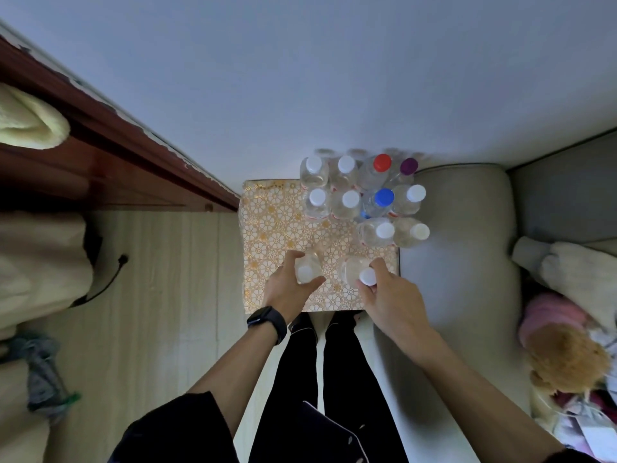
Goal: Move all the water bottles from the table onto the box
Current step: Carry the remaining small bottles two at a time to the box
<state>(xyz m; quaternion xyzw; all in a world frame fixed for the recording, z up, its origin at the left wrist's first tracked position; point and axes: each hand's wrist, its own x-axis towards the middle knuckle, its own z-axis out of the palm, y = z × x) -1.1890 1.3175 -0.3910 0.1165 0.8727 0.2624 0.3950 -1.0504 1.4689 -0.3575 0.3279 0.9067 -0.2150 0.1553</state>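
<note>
- My left hand has its fingers curled round the shoulder of a clear, white-capped bottle, thumb on its near side. A black watch sits on that wrist.
- My right hand grips a second bottle much the same way, fingers and thumb wrapped about its neck by the white cap.
- Both are at the 6 o'clock edge of the flower-patterned top, the left one toward 7, the right one toward 5. They blur, so I cannot tell whether their bases touch it or hang just over it.
- Ten more bottles stand upright and packed together from 12 to 3 o'clock on the same top. Seven have white caps, and there is one red cap, one purple cap and one blue cap.
- A grey cushion lies just beside the top on its 3 o'clock side.
- The top looks paper-wrapped, so I take it for the box. If so, ten are done and these two are being set down.
- No separate table shows, so I cannot say how many bottles are left. If this top is the table instead, all twelve remain.
</note>
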